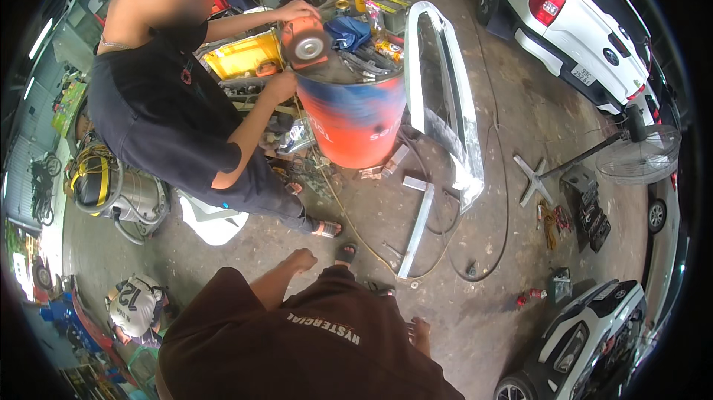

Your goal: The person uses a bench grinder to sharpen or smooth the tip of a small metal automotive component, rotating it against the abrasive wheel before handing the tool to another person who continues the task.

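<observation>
My left hand (pixel 300 260) hangs in front of me above the concrete floor, its fingers curled in and nothing visible in it. Lower on the right, my right hand (pixel 420 332) hangs beside my dark brown shirt, fingers slightly apart and bare. Ahead stands a red and blue drum (pixel 347 121) with an orange bench grinder (pixel 305 42) on top. A person in a black shirt (pixel 160 95) bends over it, one hand (pixel 298 11) on the grinder and the other (pixel 281 86) low beside it. Neither of my hands touches anything.
A white curved car panel (pixel 469 125) leans against the drum. Bent metal bars (pixel 417 229) and hoses lie on the floor. To the right are a standing fan (pixel 637 151), an open tool case (pixel 590 210) and white cars. A vacuum (pixel 126 190) and a crouching person (pixel 136 307) are left.
</observation>
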A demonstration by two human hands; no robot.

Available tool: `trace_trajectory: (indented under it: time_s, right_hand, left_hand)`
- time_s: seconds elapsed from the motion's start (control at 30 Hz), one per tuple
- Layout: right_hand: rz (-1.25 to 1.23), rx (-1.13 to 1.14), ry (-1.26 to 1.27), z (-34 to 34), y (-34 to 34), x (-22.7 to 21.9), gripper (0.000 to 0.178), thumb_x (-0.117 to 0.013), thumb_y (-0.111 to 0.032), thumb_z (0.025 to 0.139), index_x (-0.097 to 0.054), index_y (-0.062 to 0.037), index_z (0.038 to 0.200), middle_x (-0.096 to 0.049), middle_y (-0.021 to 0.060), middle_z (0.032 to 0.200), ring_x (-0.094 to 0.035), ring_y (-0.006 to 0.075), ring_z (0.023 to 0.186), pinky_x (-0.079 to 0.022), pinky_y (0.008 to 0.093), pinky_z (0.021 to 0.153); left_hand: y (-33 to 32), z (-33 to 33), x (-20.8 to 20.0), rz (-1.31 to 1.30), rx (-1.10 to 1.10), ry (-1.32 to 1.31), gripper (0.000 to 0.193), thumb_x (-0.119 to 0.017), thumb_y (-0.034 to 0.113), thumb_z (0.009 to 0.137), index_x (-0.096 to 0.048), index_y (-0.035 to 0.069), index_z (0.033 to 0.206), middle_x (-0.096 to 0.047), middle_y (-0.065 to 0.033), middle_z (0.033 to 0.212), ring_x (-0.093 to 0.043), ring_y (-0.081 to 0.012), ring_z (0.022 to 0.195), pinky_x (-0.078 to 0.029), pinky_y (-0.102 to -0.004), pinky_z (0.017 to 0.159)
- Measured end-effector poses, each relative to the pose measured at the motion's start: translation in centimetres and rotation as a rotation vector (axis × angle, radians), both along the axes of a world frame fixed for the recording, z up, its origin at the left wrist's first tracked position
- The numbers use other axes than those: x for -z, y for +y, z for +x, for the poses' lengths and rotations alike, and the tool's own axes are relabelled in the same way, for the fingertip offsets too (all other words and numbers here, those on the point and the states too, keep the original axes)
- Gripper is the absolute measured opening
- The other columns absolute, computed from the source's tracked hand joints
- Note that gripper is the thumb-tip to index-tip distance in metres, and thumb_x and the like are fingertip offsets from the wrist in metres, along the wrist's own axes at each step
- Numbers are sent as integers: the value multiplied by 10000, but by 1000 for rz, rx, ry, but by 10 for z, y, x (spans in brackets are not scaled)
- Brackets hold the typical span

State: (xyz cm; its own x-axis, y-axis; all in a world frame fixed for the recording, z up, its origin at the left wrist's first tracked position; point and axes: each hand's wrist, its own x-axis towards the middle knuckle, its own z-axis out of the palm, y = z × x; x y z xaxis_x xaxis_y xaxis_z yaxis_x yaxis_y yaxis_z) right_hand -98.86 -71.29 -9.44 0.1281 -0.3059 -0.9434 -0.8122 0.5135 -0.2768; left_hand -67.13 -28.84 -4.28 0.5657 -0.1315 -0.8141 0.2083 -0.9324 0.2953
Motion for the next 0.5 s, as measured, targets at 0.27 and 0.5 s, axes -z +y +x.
trace_trajectory:
  time_s: [0.27,0.5]
  right_hand:
    - [-65,173,-70,10,12,-12,456,-599,-225,938,-552,46,1302,-696,217,942,-689,304,702,-585,427,590]
    - [-124,433,8,-89,4,-8,433,-592,-220,938,-562,41,1283,-698,207,938,-691,306,683,-548,430,541]
  left_hand:
    - [46,4,92,-79,564,-179,407,-562,321,882,-765,-32,867,-751,-190,803,-751,-341,778,-591,-439,802]
    - [-45,30,31,109,253,298,413,-626,335,911,-742,-40,1041,-767,-143,880,-762,-246,733,-605,-438,638]
